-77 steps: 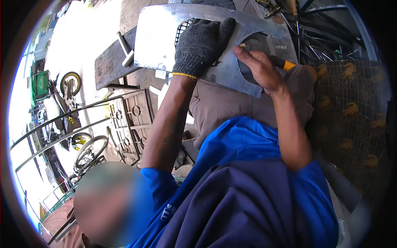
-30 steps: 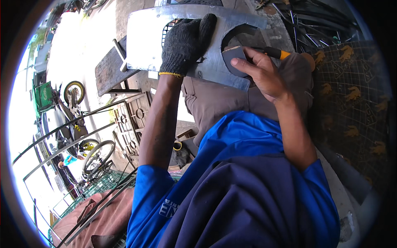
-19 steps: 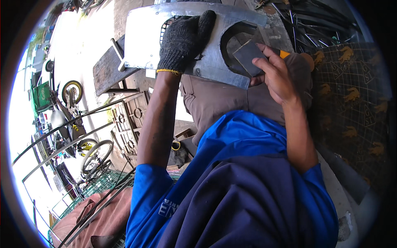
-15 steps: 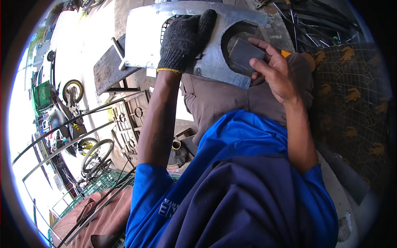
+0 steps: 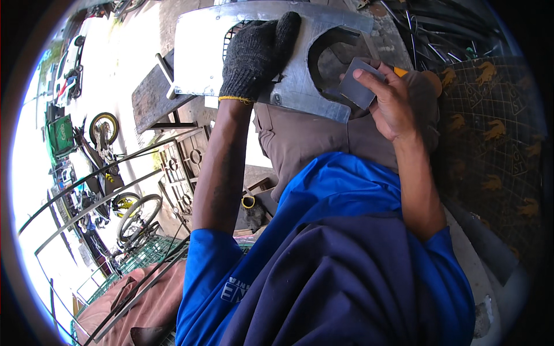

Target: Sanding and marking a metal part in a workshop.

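Observation:
A flat grey metal sheet (image 5: 202,46) with a curved cut-out lies across my lap. My left hand (image 5: 257,55), in a dark knit glove with a yellow cuff, presses flat on the sheet's middle. My bare right hand (image 5: 392,98) pinches a small grey rectangular piece (image 5: 358,89) at the sheet's right edge, beside the cut-out. A yellow-orange tool handle (image 5: 401,72) shows just behind that hand; its working end is hidden.
A wooden bench (image 5: 153,98) stands left of the sheet. Ornate metal grilles (image 5: 182,173) and curved bars (image 5: 86,196) lie below it. Bicycles (image 5: 104,130) and a motorbike stand at far left. A patterned mat (image 5: 496,132) covers the right side, with metal rods (image 5: 438,29) above.
My right hand has lifted the small grey piece up off the cut-out's edge and now holds it in its fingertips. The gloved left hand stays pressed on the sheet.

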`<state>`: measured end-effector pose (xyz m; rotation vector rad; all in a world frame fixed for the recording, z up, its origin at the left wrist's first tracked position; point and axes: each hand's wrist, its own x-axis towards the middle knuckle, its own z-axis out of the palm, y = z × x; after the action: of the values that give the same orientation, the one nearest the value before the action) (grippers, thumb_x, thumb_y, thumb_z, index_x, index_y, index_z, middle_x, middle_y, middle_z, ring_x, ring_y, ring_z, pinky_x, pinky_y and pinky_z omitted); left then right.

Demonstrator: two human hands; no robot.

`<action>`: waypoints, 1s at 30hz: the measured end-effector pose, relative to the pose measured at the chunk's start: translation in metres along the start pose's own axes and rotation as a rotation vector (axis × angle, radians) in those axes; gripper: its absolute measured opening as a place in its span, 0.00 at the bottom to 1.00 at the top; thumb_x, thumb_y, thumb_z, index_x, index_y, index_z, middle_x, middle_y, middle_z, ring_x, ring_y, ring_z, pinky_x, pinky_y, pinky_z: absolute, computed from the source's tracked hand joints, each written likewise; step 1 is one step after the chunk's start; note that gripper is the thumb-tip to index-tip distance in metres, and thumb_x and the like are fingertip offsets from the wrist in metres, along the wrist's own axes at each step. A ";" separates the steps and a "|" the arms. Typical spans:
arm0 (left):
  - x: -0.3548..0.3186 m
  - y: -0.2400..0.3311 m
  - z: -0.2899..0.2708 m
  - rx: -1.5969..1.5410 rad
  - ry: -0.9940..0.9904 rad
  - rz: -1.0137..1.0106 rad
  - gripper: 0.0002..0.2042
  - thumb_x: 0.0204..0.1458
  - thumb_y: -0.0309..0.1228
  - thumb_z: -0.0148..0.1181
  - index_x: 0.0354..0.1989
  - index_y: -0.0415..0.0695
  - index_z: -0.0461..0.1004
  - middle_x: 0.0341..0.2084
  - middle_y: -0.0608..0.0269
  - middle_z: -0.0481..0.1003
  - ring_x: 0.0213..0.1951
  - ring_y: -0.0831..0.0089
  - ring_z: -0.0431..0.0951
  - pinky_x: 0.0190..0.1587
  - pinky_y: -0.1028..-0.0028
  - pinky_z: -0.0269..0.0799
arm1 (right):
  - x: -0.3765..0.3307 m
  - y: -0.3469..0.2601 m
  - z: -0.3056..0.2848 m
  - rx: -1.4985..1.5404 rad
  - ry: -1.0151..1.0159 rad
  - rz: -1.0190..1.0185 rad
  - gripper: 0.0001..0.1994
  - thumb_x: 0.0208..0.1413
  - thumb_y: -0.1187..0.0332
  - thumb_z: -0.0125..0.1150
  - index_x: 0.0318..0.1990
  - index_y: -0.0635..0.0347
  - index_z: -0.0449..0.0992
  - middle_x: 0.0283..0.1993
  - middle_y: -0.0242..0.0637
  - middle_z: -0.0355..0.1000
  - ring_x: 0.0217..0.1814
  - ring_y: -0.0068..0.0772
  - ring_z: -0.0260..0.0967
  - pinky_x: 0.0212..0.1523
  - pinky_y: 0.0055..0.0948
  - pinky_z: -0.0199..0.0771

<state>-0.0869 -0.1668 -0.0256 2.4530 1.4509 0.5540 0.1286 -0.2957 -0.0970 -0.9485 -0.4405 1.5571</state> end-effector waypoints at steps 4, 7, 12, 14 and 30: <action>0.000 0.000 0.001 -0.047 0.016 0.019 0.34 0.67 0.60 0.44 0.34 0.38 0.82 0.30 0.39 0.79 0.38 0.41 0.80 0.45 0.50 0.73 | -0.002 0.006 0.010 -0.099 -0.066 -0.049 0.16 0.60 0.68 0.73 0.52 0.63 0.76 0.47 0.32 0.79 0.48 0.19 0.76 0.54 0.23 0.76; -0.001 -0.001 0.001 -0.080 0.029 0.023 0.34 0.67 0.60 0.44 0.33 0.38 0.83 0.29 0.38 0.79 0.37 0.41 0.80 0.45 0.50 0.73 | -0.006 -0.003 0.023 -0.102 -0.181 0.033 0.14 0.60 0.66 0.73 0.49 0.61 0.78 0.46 0.30 0.79 0.48 0.17 0.75 0.54 0.21 0.74; 0.005 -0.005 0.002 -0.035 -0.015 0.001 0.35 0.67 0.60 0.44 0.30 0.37 0.83 0.27 0.38 0.79 0.34 0.40 0.80 0.43 0.49 0.74 | -0.007 0.002 0.028 -0.090 -0.217 0.062 0.10 0.63 0.64 0.70 0.46 0.58 0.78 0.42 0.27 0.77 0.45 0.14 0.72 0.51 0.19 0.70; 0.004 -0.003 0.003 -0.069 0.062 0.048 0.36 0.67 0.60 0.44 0.28 0.37 0.82 0.27 0.38 0.79 0.34 0.40 0.80 0.43 0.49 0.73 | -0.009 0.004 0.031 -0.048 -0.239 0.054 0.10 0.64 0.63 0.69 0.45 0.58 0.78 0.40 0.25 0.77 0.43 0.13 0.70 0.50 0.18 0.68; 0.008 -0.011 0.002 -0.082 0.042 0.082 0.32 0.67 0.57 0.46 0.32 0.38 0.83 0.28 0.39 0.79 0.36 0.40 0.80 0.44 0.49 0.73 | -0.021 -0.020 0.035 -0.667 -0.223 -0.070 0.19 0.64 0.52 0.68 0.40 0.63 0.80 0.29 0.23 0.70 0.32 0.13 0.62 0.34 0.19 0.64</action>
<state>-0.0915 -0.1543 -0.0305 2.4596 1.3204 0.6721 0.1133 -0.3026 -0.0546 -1.2408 -1.1881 1.4772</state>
